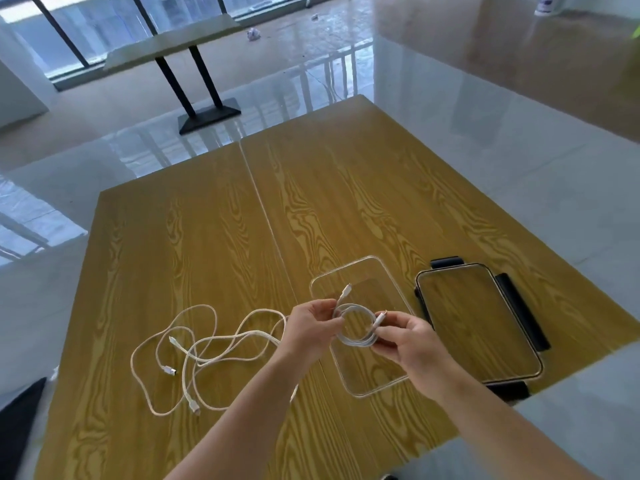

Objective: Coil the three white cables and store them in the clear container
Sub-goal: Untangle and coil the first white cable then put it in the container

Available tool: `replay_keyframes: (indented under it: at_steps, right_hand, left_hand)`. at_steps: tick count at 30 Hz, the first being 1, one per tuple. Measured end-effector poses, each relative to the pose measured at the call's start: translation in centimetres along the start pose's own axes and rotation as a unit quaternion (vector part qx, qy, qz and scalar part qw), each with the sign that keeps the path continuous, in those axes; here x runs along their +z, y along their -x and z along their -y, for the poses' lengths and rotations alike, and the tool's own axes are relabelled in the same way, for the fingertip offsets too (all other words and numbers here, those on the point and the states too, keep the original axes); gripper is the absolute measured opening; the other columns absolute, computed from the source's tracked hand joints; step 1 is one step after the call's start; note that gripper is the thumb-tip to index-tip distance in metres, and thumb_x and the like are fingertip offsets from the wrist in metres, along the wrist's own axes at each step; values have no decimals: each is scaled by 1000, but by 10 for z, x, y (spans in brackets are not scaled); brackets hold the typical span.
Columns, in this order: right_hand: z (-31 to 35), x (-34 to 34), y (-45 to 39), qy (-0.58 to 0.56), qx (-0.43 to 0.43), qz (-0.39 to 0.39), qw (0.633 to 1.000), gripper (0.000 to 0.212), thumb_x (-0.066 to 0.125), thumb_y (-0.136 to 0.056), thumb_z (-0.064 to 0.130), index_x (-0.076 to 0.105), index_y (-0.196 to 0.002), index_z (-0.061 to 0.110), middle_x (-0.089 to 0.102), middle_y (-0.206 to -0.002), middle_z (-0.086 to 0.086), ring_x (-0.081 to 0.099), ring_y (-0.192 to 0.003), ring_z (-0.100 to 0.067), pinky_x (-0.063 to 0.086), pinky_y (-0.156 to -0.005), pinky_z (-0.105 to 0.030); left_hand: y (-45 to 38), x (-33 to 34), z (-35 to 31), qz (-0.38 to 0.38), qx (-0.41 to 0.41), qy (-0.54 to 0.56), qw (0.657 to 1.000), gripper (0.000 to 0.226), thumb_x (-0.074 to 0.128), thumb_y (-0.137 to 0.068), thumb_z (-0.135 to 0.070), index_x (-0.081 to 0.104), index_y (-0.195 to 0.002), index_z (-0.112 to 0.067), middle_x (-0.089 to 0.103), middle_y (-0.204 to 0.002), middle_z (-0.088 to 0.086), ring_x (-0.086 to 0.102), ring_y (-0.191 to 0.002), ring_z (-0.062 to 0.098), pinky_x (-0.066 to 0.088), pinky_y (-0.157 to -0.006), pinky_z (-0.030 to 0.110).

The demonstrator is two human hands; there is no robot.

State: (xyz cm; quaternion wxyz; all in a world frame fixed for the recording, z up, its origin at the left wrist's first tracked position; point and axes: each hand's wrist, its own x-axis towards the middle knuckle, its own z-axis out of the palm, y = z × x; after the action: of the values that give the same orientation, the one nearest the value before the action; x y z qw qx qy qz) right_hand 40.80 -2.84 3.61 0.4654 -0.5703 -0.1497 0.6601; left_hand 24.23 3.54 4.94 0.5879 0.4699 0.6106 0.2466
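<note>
Both hands, left hand (313,323) and right hand (403,337), pinch the coiled white cable (356,329) over the clear rectangular plastic container (360,268). Seemingly untied, so release may spring it open toward the loose white cables (194,348) at nine o'clock.

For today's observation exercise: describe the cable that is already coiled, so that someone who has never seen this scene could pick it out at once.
Start at the wooden table, then find the clear container near its right side. Just above it, the left hand and the right hand hold the coiled cable. Unlike the loose cables sprawled on the table to the left, it is wound into a small neat ring.
</note>
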Motion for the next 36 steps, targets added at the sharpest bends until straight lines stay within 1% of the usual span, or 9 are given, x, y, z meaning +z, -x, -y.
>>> replay_keyframes:
  at_steps: [2, 4, 7, 10, 12, 18, 24, 29, 36]
  right_hand:
    - [-3, -6, -3, -37, 18, -13, 999, 22, 56, -94, -7, 64, -113, 1, 72, -108, -22, 71, -104, -33, 57, -95, -43]
    - [-6, -13, -7, -61, 37, -23, 997, 24, 54, -94, -8, 63, -113, 4, 71, -109, -22, 71, -104, -33, 56, -96, -43]
    - [-8, -16, -15, -82, 57, -38, 994, 27, 55, -93, -10, 62, -113, 7, 71, -108, -23, 70, -103, -31, 56, -96, -43]
    - [-12, -16, -29, -96, 71, -54, 991, 33, 56, -91, -11, 60, -120, 6, 70, -112, -21, 69, -106, -30, 55, -100, -43]
    - [-14, -14, -36, -106, 79, -60, 989, 40, 55, -92, -11, 57, -128, 5, 69, -115, -20, 68, -109, -28, 53, -103, -42]
    - [-17, -5, -59, -158, 99, -71, 980, 52, 51, -93, -12, 47, -142, 6, 67, -120, -18, 63, -118, -28, 47, -109, -42]
    - [-27, 1, -90, -140, 104, -108, 979, 51, 54, -93, -7, 48, -141, 9, 66, -122, -16, 60, -122, -27, 45, -111, -43]
    - [-32, 4, -108, -113, 111, -127, 979, 53, 52, -94, -1, 47, -144, 13, 61, -130, -12, 54, -128, -26, 34, -118, -48]
    - [-34, 0, -116, -123, 116, -132, 977, 53, 58, -93, 1, 49, -144, 10, 62, -130, -10, 54, -128, -21, 37, -117, -40]
  left_hand:
    - [-10, 9, 1, -7, -5, -40, 999, 26, 78, -81, -9, 71, -104, -18, 78, -92, -3, 74, -90, 14, 60, -86, 36]
    - [-21, 19, 0, -12, -10, -73, 997, 18, 77, -83, -12, 71, -94, -24, 77, -90, -4, 74, -89, 14, 61, -83, 35]
    - [-36, 28, 0, -26, -7, -127, 992, 23, 74, -85, -13, 67, -77, -33, 76, -85, -5, 73, -85, 17, 62, -77, 35]
    - [-56, 33, 2, -33, -15, -164, 986, 9, 75, -85, -17, 74, -91, -23, 75, -86, -6, 73, -82, 12, 61, -70, 25]
    - [-70, 35, 6, -36, -25, -178, 983, 16, 75, -84, -18, 75, -100, -18, 75, -88, -5, 73, -81, 12, 61, -68, 25]
    - [-106, 45, 14, -60, -51, -192, 978, 14, 76, -85, -19, 70, -97, -21, 72, -91, -5, 69, -81, 10, 54, -60, 19]
    - [-141, 54, 18, -52, -70, -232, 969, 16, 70, -88, -13, 74, -103, -19, 73, -94, -3, 67, -77, 9, 51, -54, 19]
    - [-159, 59, 27, -54, -86, -239, 966, 19, 70, -88, -13, 75, -105, -19, 73, -95, -2, 66, -73, 7, 46, -48, 14]
    - [-168, 66, 37, -65, -88, -201, 973, 24, 70, -88, -14, 74, -111, -18, 72, -99, -4, 63, -75, 3, 46, -53, 13]
